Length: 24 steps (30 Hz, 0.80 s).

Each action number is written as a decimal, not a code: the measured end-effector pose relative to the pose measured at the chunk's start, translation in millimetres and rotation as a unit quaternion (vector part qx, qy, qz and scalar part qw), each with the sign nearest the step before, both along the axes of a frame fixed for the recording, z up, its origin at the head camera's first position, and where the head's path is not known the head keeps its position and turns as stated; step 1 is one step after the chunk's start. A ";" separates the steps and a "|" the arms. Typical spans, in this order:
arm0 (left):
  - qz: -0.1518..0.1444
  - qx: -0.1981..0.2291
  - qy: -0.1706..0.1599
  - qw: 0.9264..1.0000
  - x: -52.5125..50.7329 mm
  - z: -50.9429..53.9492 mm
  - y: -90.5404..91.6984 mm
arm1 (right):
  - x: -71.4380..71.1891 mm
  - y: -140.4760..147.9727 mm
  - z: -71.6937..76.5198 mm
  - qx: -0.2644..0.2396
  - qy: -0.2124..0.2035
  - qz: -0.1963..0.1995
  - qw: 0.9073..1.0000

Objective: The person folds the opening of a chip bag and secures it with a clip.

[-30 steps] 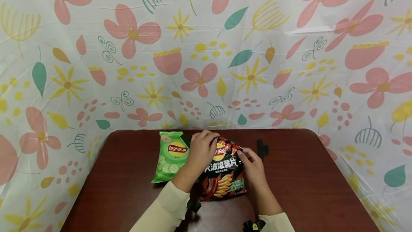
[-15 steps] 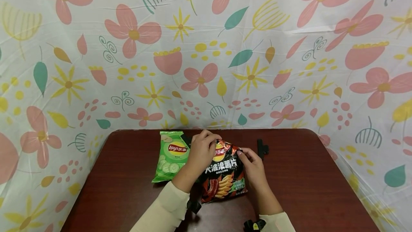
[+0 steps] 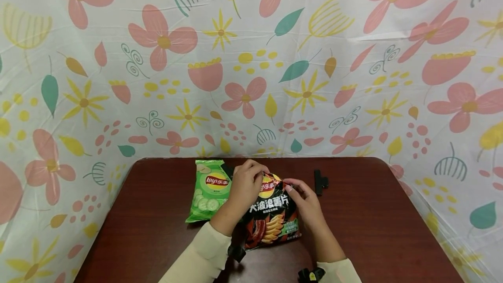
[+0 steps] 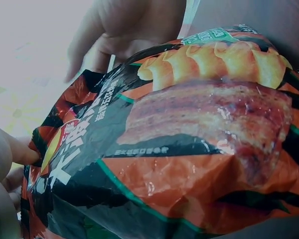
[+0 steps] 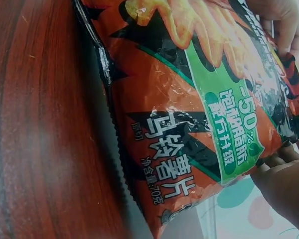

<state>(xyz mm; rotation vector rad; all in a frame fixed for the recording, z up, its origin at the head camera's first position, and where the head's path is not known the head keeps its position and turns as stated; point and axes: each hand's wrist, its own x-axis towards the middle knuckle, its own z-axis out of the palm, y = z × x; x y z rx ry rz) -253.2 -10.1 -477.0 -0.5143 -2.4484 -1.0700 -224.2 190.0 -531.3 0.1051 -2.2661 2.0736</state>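
Observation:
A black and orange bag of potato chips [image 3: 271, 219] stands tilted between my hands, its printed front toward me. My left hand [image 3: 244, 187] pinches the bag's top left edge; in the left wrist view its thumb side [image 4: 5, 167] shows at the bag's top. At the top right corner, my right hand [image 3: 308, 204] grips the bag with the thumb in front and fingers behind. The right wrist view shows this hand [image 5: 284, 186] partly under the bag's edge. The top edge looks crumpled, partly folded; whether it is torn I cannot tell.
A green bag of chips [image 3: 207, 191] lies left of my left hand, partly covered by it. A black object beside its top corner is mostly hidden. Right of my right hand lies a black clip [image 3: 320, 182]. A floral curtain [image 3: 251, 77] hangs behind the dark red table [image 3: 369, 222].
My right hand has shifted slightly left with its fingers moved along the bag's top corner. The bag's top edge sits a little lower and more folded. My left hand has barely moved.

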 end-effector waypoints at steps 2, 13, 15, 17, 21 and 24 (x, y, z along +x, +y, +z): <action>-0.002 0.004 -0.001 1.000 0.4 -0.3 0.0 | -0.2 0.2 0.9 -0.012 0.009 0.020 1.000; -0.021 0.018 -0.011 1.000 0.6 0.1 1.1 | -4.9 1.0 6.4 -0.011 -0.005 0.015 1.000; -0.023 0.021 -0.014 0.999 1.1 0.5 0.8 | -5.6 0.9 6.4 0.000 -0.008 0.013 1.000; -0.024 0.023 -0.012 0.999 1.2 0.3 0.5 | -5.8 0.8 6.2 0.012 -0.009 0.011 1.000; -0.029 0.026 -0.008 0.999 1.2 0.7 -0.1 | -5.9 0.1 5.1 0.019 -0.008 0.007 1.000; -0.038 0.028 -0.011 0.999 1.3 0.9 -0.4 | -6.5 -0.7 4.1 0.022 -0.001 0.002 1.000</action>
